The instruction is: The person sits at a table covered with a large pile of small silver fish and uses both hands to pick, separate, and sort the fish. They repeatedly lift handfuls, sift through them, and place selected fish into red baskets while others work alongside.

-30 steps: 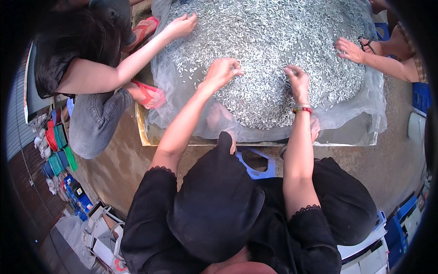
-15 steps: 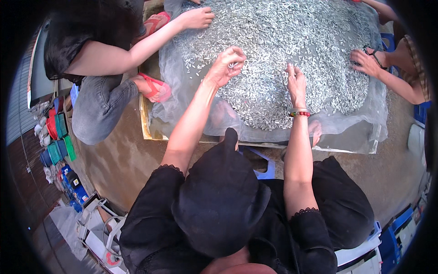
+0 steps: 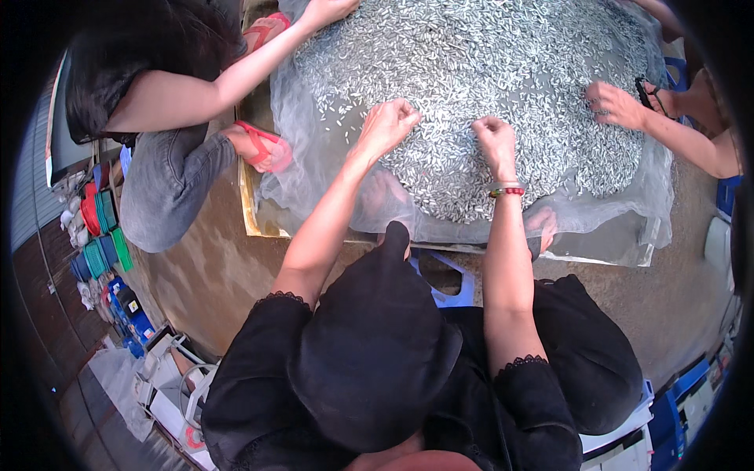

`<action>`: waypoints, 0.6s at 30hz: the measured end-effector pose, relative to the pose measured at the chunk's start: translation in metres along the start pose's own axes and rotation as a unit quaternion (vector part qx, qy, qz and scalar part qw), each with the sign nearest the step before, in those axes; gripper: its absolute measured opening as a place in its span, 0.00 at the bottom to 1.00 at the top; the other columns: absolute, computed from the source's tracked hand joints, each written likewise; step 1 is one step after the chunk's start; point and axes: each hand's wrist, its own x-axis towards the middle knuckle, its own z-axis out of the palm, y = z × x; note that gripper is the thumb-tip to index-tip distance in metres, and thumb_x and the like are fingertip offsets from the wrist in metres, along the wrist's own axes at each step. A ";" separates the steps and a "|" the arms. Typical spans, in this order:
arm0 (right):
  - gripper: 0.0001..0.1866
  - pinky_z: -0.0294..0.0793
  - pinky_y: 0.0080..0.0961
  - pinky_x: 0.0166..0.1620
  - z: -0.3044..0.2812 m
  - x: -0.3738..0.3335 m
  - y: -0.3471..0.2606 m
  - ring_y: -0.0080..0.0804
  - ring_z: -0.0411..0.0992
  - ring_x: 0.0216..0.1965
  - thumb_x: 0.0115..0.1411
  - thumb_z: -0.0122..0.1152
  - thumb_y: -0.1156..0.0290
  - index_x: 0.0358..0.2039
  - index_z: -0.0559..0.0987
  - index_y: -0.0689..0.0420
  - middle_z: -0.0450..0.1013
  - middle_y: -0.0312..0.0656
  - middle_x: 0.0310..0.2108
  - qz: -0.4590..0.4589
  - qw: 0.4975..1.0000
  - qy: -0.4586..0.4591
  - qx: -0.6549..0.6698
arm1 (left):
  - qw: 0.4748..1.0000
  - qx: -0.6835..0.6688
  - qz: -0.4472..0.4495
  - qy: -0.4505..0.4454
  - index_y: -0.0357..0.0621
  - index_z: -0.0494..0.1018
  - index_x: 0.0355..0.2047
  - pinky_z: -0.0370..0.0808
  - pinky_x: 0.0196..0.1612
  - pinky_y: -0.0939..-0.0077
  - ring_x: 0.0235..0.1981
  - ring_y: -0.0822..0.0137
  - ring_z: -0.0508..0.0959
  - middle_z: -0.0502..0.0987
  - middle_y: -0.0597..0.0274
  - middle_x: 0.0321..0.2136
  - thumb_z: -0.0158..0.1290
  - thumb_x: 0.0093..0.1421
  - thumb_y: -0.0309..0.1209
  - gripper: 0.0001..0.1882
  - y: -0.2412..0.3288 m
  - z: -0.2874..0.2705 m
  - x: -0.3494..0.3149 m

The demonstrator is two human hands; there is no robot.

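Observation:
A broad layer of small, short, silvery-white pieces point(image 3: 455, 188) covers a thin translucent net sheet point(image 3: 314, 169); I cannot tell what kind of pieces they are. Over the left part of the layer is my left hand point(image 3: 389, 125), its fingertips pinched together. My right hand point(image 3: 496, 145), with a beaded bracelet at the wrist, has its fingers curled in over the near middle of the pieces. Whatever either hand holds is hidden by its fingers.
Red sandals point(image 3: 267, 147) show on a person crouching at the left, whose arm point(image 3: 247, 74) reaches over the sheet. Another person's hand point(image 3: 616, 104) hovers at the right edge. A blue plastic stool point(image 3: 463, 286) stands below my arms; stacked baskets point(image 3: 98, 216) line the far left.
My right hand has shifted slightly left, its fingers curling in. My left hand has moved a little nearer and closed to a pinch. The hand at the right has moved left.

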 end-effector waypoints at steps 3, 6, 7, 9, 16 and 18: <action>0.09 0.62 0.19 0.23 -0.014 -0.003 -0.014 0.20 0.62 0.18 0.49 0.56 0.67 0.22 0.77 0.60 0.66 0.31 0.14 0.046 0.974 -0.033 0.219 | 0.988 0.149 0.043 0.026 0.38 0.75 0.29 0.72 0.36 0.65 0.31 0.54 0.78 0.77 0.49 0.26 0.57 0.50 0.42 0.18 0.002 0.014 0.000; 0.06 0.52 0.14 0.19 -0.030 -0.008 -0.036 0.19 0.57 0.15 0.52 0.53 0.71 0.20 0.70 0.56 0.59 0.29 0.15 0.073 0.849 -0.113 0.512 | 0.963 0.247 0.110 -0.003 0.37 0.75 0.29 0.72 0.35 0.63 0.31 0.52 0.77 0.76 0.48 0.25 0.56 0.52 0.38 0.14 -0.006 0.034 0.004; 0.06 0.53 0.14 0.18 -0.034 -0.012 -0.042 0.24 0.61 0.20 0.52 0.52 0.71 0.22 0.68 0.58 0.62 0.36 0.21 0.060 0.772 -0.146 0.616 | 0.975 0.190 0.112 -0.008 0.37 0.75 0.29 0.72 0.34 0.63 0.31 0.53 0.77 0.76 0.48 0.25 0.56 0.52 0.38 0.14 -0.007 0.032 0.004; 0.06 0.57 0.14 0.18 -0.050 -0.017 -0.054 0.30 0.64 0.26 0.51 0.49 0.72 0.23 0.66 0.60 0.62 0.42 0.25 -0.033 0.662 -0.241 0.709 | 0.989 0.082 0.118 -0.021 0.38 0.75 0.29 0.72 0.33 0.63 0.30 0.53 0.77 0.76 0.47 0.25 0.56 0.52 0.36 0.13 0.009 0.010 -0.001; 0.09 0.55 0.11 0.13 -0.043 -0.016 -0.045 0.24 0.64 0.19 0.58 0.50 0.65 0.34 0.72 0.57 0.68 0.37 0.21 0.080 0.798 -0.188 0.568 | 0.879 -0.439 0.070 -0.171 0.38 0.69 0.26 0.61 0.17 0.84 0.21 0.76 0.64 0.66 0.66 0.22 0.48 0.55 0.32 0.08 0.020 -0.040 -0.021; 0.11 0.68 0.21 0.25 -0.015 -0.004 -0.028 0.29 0.70 0.25 0.56 0.54 0.66 0.36 0.75 0.58 0.72 0.36 0.24 0.055 0.920 -0.215 0.323 | 0.731 -0.632 0.106 -0.232 0.36 0.65 0.27 0.57 0.13 0.88 0.22 0.74 0.63 0.63 0.61 0.24 0.42 0.52 0.27 0.06 0.019 -0.040 -0.022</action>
